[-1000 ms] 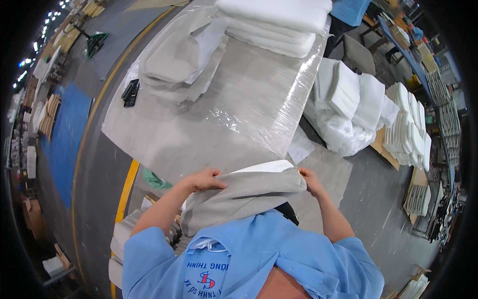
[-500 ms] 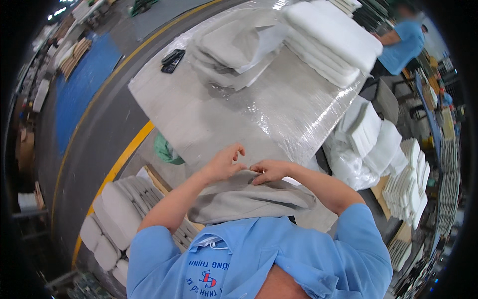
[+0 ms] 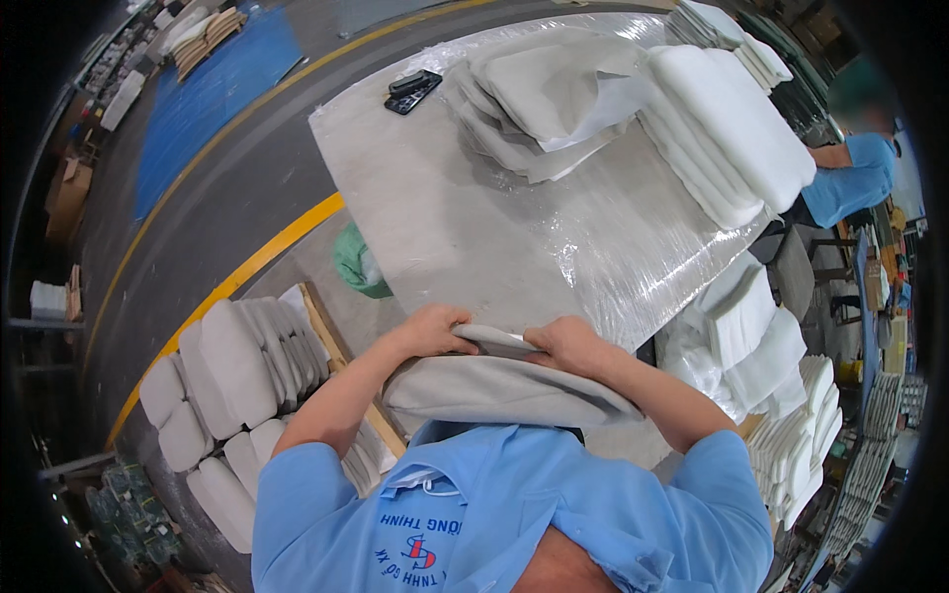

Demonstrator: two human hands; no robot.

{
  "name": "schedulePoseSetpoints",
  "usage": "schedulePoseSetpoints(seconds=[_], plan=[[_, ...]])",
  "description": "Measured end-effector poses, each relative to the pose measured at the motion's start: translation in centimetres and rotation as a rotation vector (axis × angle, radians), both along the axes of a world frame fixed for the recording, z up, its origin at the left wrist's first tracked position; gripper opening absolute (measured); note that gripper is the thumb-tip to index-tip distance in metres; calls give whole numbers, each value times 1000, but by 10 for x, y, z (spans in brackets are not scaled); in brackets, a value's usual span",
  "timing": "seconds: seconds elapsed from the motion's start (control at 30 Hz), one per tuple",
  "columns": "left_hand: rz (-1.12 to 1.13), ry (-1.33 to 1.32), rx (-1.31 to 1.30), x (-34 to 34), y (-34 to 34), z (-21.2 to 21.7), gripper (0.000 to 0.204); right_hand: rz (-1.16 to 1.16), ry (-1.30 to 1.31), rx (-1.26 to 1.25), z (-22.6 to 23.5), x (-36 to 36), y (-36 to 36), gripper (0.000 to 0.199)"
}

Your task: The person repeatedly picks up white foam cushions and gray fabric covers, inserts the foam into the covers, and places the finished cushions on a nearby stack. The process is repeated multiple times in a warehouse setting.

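- Fabric cover (image 3: 509,389), grey, just before the blue shirt (image 3: 494,474), long axis left-to-right, gripped edge facing the table (image 3: 494,247)
- Left hand (image 3: 433,330) and right hand (image 3: 567,344), elbows bent outward, pinching that edge

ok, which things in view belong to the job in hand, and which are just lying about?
In the job:
- grey fabric piece, gripped by left hand and right hand
- likely: grey fabric pile, white padding stack, grey cushions

Apparently just lying about:
- small black items
- green bundle
- blue floor sheet
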State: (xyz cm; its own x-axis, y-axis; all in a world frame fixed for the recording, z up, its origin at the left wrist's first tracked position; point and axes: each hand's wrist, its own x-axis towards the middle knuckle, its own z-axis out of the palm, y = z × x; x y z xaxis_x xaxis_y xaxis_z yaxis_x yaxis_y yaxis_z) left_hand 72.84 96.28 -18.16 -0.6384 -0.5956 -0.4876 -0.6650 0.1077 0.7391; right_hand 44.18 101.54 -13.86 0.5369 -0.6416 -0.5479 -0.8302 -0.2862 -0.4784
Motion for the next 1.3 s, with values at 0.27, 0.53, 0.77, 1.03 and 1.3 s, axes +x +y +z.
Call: schedulePoseSetpoints(seconds=[0.27,0.53,0.77,1.03,1.3], plan=[[194,36,89,45,18,-12,38,-388,-559,265,-29,-30,12,39],[1038,15,-42,107,114,-73,27,-25,-286,-341,-37,-38,0,38],[784,524,385,26,204,-77,31,-363,-666,345,-18,-44,-20,39],[1306,766,931,-60,181,-62,33,-187,-352,342,-68,-43,-23,54],[1448,784,925,-81,143,-47,36,-428,-495,159,-37,-27,-5,33]])
